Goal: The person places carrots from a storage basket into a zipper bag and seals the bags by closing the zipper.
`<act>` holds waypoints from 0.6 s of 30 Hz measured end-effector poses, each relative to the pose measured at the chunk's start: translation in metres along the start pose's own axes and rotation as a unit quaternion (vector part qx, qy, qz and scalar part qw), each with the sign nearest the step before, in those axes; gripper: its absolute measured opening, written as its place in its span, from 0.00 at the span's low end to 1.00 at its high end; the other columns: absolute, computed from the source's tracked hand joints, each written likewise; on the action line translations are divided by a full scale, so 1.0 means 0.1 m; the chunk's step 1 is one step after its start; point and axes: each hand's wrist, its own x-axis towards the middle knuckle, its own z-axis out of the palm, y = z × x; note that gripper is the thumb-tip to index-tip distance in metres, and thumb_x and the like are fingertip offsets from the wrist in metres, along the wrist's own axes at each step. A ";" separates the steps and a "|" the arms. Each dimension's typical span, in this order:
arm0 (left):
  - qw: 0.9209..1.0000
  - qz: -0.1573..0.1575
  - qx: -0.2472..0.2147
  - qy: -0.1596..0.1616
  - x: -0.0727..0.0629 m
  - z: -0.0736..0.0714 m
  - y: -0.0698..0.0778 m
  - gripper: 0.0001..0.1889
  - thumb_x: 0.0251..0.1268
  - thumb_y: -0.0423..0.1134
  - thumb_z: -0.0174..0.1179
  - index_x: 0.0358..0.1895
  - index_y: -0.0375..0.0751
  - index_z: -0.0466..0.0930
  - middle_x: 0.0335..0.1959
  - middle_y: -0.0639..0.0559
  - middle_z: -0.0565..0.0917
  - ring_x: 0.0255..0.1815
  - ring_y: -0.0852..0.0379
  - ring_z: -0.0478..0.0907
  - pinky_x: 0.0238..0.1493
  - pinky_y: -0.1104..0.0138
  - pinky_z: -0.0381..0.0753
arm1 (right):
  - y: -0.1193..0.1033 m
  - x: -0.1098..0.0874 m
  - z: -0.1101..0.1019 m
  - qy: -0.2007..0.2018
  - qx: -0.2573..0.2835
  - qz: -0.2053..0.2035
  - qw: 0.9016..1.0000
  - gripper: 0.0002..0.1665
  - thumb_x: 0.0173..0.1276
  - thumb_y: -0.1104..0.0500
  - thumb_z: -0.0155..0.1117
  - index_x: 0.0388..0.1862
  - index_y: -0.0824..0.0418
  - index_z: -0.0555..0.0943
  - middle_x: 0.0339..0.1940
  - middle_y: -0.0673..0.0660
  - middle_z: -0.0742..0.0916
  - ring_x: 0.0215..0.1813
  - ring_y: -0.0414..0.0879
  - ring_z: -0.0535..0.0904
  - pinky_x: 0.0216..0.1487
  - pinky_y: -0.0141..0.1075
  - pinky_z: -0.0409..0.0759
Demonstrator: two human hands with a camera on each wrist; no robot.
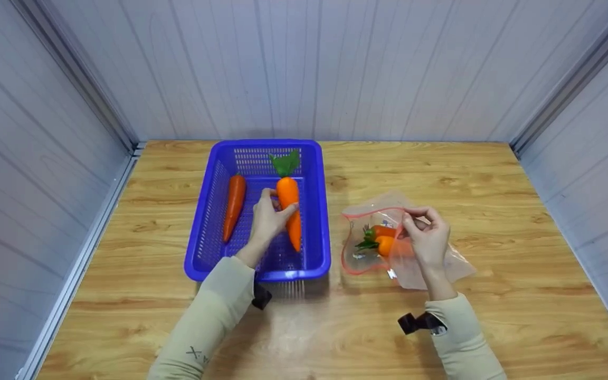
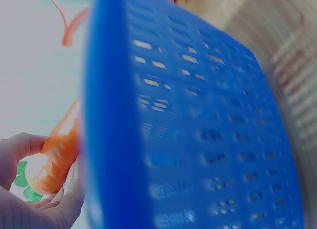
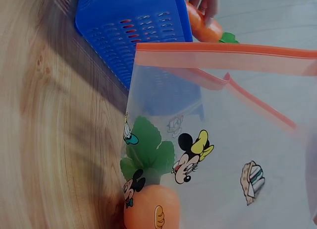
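My left hand (image 1: 271, 220) grips an orange carrot (image 1: 288, 192) with a green leafy top, held over the blue basket (image 1: 326, 227). In the left wrist view, thumb and fingers lie on opposite sides of that carrot (image 2: 57, 164), beside the basket wall. Another, redder carrot (image 1: 235, 203) lies along the basket's left side. My right hand (image 1: 428, 237) pinches the rim of a clear zip bag (image 1: 415, 272) with an orange-red edge, and its mouth gapes toward the basket. Inside the bag are carrots (image 1: 386, 245) with green tops. Cartoon prints show on the bag (image 3: 223, 115) in the right wrist view.
The basket stands on a wood-grain table (image 1: 520, 237), left of the bag. Pale panel walls (image 1: 304, 68) enclose the table at the back and both sides. A black wrist device (image 1: 415, 323) sits at the right cuff.
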 end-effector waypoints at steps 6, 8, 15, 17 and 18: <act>0.999 0.035 0.005 -0.030 -0.12 0.01 0.11 0.23 0.51 0.39 0.63 0.48 0.33 0.69 0.26 0.46 0.75 0.23 0.55 0.72 0.19 0.69 0.74 | 0.01 0.00 -0.01 -0.002 -0.001 0.000 1.000 0.06 0.54 0.80 0.55 0.31 0.83 0.73 0.22 0.59 0.78 0.14 0.43 0.74 0.15 0.31 0.75; 0.998 0.045 0.002 -0.038 -0.17 0.02 0.15 0.22 0.51 0.39 0.64 0.48 0.33 0.69 0.25 0.46 0.75 0.23 0.56 0.72 0.20 0.69 0.74 | 0.01 0.00 -0.01 -0.003 0.001 0.000 1.000 0.06 0.53 0.80 0.55 0.32 0.83 0.73 0.21 0.59 0.78 0.14 0.43 0.74 0.15 0.31 0.75; 0.992 0.111 0.018 -0.056 -0.34 0.08 0.20 0.22 0.49 0.38 0.64 0.47 0.33 0.72 0.23 0.47 0.76 0.24 0.55 0.73 0.22 0.69 0.74 | 0.06 0.00 -0.02 -0.011 0.004 -0.011 1.000 0.05 0.53 0.79 0.55 0.31 0.80 0.74 0.21 0.60 0.77 0.13 0.44 0.74 0.14 0.31 0.75; 0.989 0.135 0.027 -0.062 -0.39 0.11 0.22 0.22 0.48 0.38 0.64 0.47 0.33 0.72 0.23 0.47 0.76 0.24 0.55 0.73 0.23 0.69 0.74 | 0.13 0.01 -0.05 -0.011 0.001 -0.015 1.000 0.05 0.53 0.78 0.56 0.31 0.77 0.76 0.22 0.61 0.77 0.13 0.44 0.74 0.15 0.31 0.75; 0.987 0.146 0.033 -0.066 -0.42 0.12 0.23 0.22 0.48 0.38 0.64 0.47 0.33 0.72 0.23 0.47 0.77 0.24 0.55 0.73 0.23 0.69 0.74 | 0.17 0.02 -0.07 -0.010 -0.004 -0.017 1.000 0.05 0.53 0.77 0.57 0.31 0.76 0.76 0.23 0.61 0.77 0.13 0.44 0.74 0.15 0.31 0.75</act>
